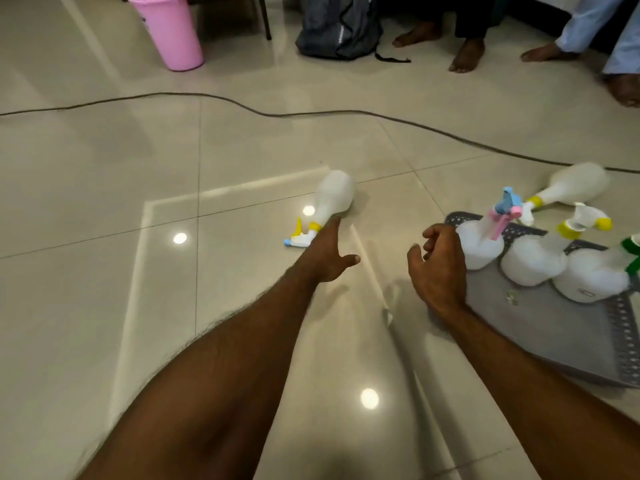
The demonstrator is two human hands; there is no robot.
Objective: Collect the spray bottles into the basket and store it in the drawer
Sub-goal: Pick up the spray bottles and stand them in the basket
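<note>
Left hand (325,258) stretched out low over the floor (104,202), fingers spread and empty, forefinger tip just touching the shoulder of a white spray bottle (332,199) lying on its side, yellow collar and blue-tipped nozzle pointing back toward the wearer. Right hand (438,268) loosely curled and holding nothing, hovering at the near left corner of the grey basket (554,327), just beside the pink-and-blue-headed bottle (483,244) standing at the basket's far edge. Two more upright there in a row: a yellow-headed bottle (535,261) and a green-headed bottle (592,278). Another bottle on its side (578,187) beyond the basket's far edge, close to the black cable (242,105) running across the floor. No drawer in view. Likely trouble: round body on glossy tile, touched at one point only, so probably prone to rolling or skidding away from a push instead of coming into the palm; better closed around the neck near the collar. Crowded far edge of the basket also a risk, with a careless drop liable to topple the standing three. Cable near the far bottle a possible snag for the trigger on the lift. Pink bucket (169,32) and grey backpack (337,29) well apart, no hindrance.
</note>
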